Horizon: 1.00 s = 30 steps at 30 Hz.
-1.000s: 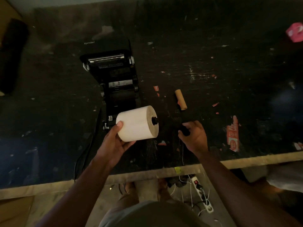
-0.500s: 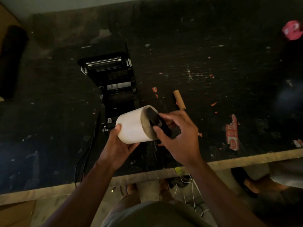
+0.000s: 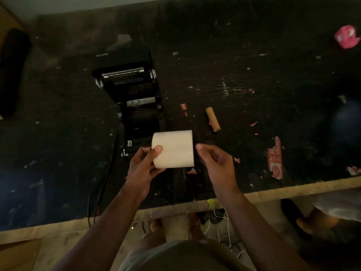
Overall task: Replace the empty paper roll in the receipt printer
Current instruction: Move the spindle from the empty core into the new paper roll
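White paper roll (image 3: 173, 148) held above the table's (image 3: 254, 79) front edge: left hand (image 3: 143, 166) grips it, right hand (image 3: 214, 162) pinches its end.

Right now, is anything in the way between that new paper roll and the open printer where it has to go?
Nothing visible blocks it. The paper roll, held by the left hand and right hand, hangs just in front of the printer, whose lid is open. The empty cardboard core lies aside on the table.

The brand name "Xprinter" is printed in pale letters on the raised lid of the black receipt printer (image 3: 134, 90), while the print on the red scrap (image 3: 275, 159) cannot be read.
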Motion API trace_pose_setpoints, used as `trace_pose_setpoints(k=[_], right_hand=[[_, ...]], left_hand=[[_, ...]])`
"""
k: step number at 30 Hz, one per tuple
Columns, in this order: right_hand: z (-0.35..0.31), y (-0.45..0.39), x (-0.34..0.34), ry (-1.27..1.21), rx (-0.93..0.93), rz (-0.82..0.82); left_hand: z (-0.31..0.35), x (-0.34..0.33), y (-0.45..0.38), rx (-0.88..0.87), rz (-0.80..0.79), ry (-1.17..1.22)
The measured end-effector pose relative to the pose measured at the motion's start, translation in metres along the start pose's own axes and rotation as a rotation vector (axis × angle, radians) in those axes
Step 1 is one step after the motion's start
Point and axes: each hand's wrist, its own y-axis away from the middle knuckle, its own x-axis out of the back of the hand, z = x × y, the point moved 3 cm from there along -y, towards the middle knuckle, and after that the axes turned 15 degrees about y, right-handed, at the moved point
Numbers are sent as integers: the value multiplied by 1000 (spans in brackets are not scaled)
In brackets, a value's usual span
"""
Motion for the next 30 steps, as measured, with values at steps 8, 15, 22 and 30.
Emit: trace_pose_setpoints(k=[8, 15, 22, 30], right_hand=[[42, -8, -3, -701, -376, -222], [57, -21, 24, -937, -239, -332], [67, -28, 79, -939, -261, -123], [71, -21, 112, -783, -165, -83]], left_hand=[[2, -56, 24, -442, 97, -743], [-3, -76, 23, -417, -229, -667], [-67, -74, -51, -350, -289, -1189], [-108, -82, -98, -327, -73, -1739]])
